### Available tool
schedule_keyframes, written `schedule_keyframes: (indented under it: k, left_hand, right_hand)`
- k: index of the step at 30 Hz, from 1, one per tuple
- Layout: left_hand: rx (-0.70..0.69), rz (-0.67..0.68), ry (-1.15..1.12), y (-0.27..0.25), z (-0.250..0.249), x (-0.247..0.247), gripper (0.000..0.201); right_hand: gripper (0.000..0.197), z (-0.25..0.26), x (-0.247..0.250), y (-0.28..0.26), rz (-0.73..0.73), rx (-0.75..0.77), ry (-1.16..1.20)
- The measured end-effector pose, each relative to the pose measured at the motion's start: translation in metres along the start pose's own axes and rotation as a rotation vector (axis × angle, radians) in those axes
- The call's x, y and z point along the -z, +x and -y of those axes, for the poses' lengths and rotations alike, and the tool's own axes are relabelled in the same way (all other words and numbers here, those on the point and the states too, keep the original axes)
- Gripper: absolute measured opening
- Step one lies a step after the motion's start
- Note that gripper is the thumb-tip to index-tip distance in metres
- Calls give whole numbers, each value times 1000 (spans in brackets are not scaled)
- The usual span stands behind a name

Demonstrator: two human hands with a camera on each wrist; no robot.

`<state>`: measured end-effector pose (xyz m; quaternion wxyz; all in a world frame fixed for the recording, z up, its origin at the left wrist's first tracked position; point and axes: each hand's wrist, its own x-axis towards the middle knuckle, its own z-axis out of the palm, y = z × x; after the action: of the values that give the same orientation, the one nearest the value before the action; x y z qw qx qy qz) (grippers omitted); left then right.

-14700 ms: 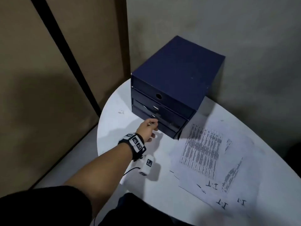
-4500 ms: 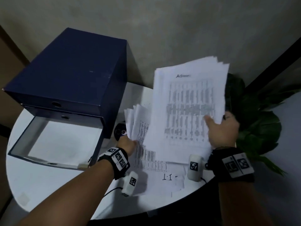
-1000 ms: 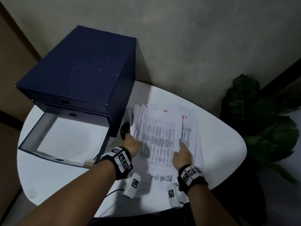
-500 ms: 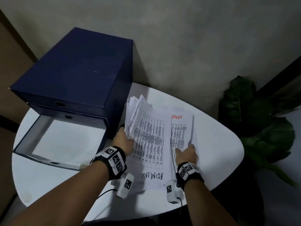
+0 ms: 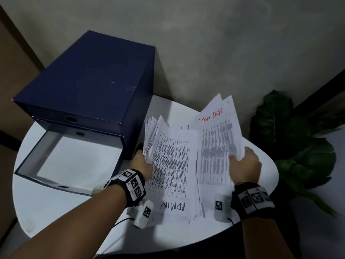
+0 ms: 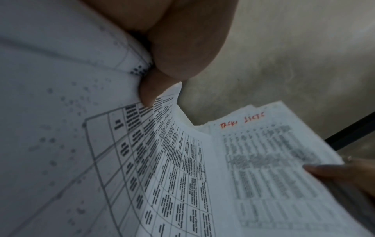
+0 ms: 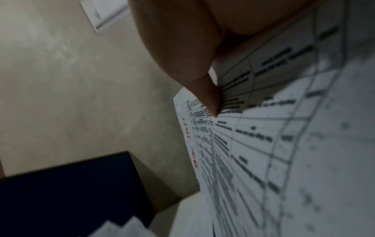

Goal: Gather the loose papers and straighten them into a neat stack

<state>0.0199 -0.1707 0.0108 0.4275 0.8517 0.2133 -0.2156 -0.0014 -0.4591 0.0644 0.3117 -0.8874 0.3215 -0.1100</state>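
From the head view, we are gripping the papers (image 5: 173, 165) at both sides on the white table (image 5: 56, 206). Our left hand (image 5: 141, 163) is curling round the fanned left edge, right beside the box (image 5: 89, 79), and our right hand (image 5: 244, 167) is pinching a sheaf that is lifting off the pile. "ADMIN" is showing in black marker, upside down, on the near sheet; red handwriting on the lifted sheet is not reading clearly. The box's lower drawer (image 5: 71, 163) is standing open, and a plant (image 5: 295, 150) is sitting past the table's right edge.

From the left wrist, our thumb (image 6: 150, 91) is pressing onto a printed table on the papers (image 6: 162, 168); the fingers beneath are hidden. The red scrawl is showing again, too blurred to read.

From the right wrist, our thumb (image 7: 211, 99) is pinning the sheaf (image 7: 274, 144), the print smeared. The box (image 7: 71, 192) is lying dark below.
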Motion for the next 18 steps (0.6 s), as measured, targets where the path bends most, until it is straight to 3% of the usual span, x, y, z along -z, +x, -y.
schedule_keyframes:
  k: [6,11,18]
  left_hand:
    - [45,27,54,-2,0,-5,36]
    - [58,27,50,0,2,-8,57]
    - [47,62,-10,3,5,-4,66]
  right_hand:
    - [17,40,63,2,-66,237,163]
    - [9,70,105,-5,-130,325,307]
    - [23,49,96,1,-41,153,416]
